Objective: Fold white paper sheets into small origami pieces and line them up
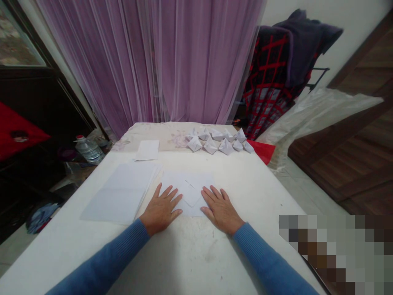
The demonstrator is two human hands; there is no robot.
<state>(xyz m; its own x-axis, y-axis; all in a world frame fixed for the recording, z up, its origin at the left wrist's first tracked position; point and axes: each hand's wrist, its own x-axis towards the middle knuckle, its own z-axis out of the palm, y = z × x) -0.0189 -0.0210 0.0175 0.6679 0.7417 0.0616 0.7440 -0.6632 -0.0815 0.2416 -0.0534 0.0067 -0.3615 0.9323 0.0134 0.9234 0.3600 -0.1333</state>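
On the counter, left hand and right hand flat on folded paper, fingers spread, empty; paper stack left, paper boats beyond.

Nothing legible in this view: no text, label, brand, number or sign can be read. The plastic water bottle left of the table shows only markings too small and blurred to read. The red cloth at far left bears a small dark mark that cannot be made out as lettering. The white paper sheet and the folded paper boats show no readable print.
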